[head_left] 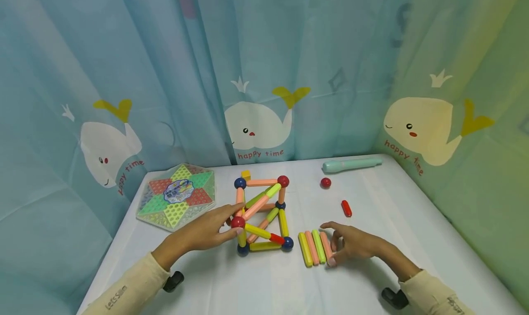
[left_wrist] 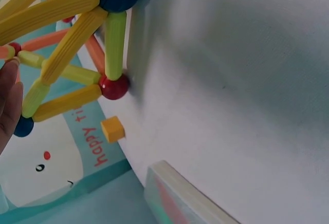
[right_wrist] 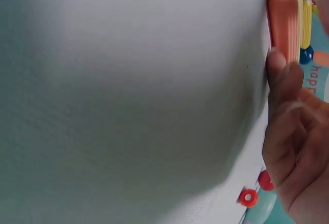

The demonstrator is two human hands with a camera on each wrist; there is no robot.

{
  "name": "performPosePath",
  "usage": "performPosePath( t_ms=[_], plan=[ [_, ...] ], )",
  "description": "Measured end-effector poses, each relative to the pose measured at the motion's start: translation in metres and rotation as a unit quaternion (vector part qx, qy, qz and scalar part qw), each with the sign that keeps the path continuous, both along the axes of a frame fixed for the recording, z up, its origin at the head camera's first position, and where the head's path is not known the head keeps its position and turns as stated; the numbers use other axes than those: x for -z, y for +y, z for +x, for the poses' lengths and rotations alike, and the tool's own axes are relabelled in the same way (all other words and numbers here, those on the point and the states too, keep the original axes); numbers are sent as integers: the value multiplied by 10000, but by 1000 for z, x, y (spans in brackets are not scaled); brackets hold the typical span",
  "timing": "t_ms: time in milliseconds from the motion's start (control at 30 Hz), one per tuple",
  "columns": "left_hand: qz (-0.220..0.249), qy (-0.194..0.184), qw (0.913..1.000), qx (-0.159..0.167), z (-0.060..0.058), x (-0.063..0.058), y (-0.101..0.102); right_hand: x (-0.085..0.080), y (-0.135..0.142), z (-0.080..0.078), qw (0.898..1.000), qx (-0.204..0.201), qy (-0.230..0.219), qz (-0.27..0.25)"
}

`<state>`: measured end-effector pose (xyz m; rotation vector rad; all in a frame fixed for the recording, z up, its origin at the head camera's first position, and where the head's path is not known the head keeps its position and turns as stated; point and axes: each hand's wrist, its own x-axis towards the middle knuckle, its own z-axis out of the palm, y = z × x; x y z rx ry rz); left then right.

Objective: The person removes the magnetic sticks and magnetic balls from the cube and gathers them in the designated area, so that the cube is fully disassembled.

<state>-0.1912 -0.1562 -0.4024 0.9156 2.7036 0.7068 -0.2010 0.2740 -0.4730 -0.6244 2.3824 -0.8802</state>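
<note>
My left hand (head_left: 212, 227) grips one corner of a cube-like frame of magnetic rods and balls (head_left: 264, 246), fingers and thumb at its red ball (head_left: 238, 222). Yellow, orange, green and red rods form its edges and diagonals, with blue and red balls at the corners. In the left wrist view, the fingertips (left_wrist: 9, 88) meet the frame's side. My right hand (head_left: 355, 242) lies beside a row of several yellow, orange and green rods (head_left: 305, 250). Its thumb and forefinger are spread along the row's right end, touching the outermost orange rod (right_wrist: 284, 26).
Behind the rods lie a short red rod (head_left: 346, 208), a loose red ball (head_left: 325, 182) and a pale green wand-like object (head_left: 351, 164). A Chinese checkers board (head_left: 177, 195) sits at the left. A small yellow block (head_left: 245, 175) stands behind the frame. Curtains (head_left: 339, 122) border the table.
</note>
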Motion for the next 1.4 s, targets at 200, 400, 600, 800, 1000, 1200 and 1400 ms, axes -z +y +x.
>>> performPosePath(
  t_ms=[200,400,600,800,1000,1200,1400],
  plan=[
    [27,-92,9999,-67,0,-1,0,-1,-3,0,9991,-340,183,163],
    [78,-11,10000,5,0,0,-1,1,-7,-1,9989,-334,315,60],
    [200,-40,9998,24,1,1,-1,2,-10,-5,9992,-287,231,129],
    [268,-145,9995,2,0,0,-2,2,-10,-6,9992,-286,219,190],
    [277,-122,9995,-9,-1,0,-4,1,-11,-6,9991,-294,283,124],
    [323,-116,9994,2,-2,0,-5,-1,-14,-6,9992,-271,218,208],
    [309,-160,9994,2,-2,-2,-5,0,-15,-3,9994,-169,205,218]
  ],
)
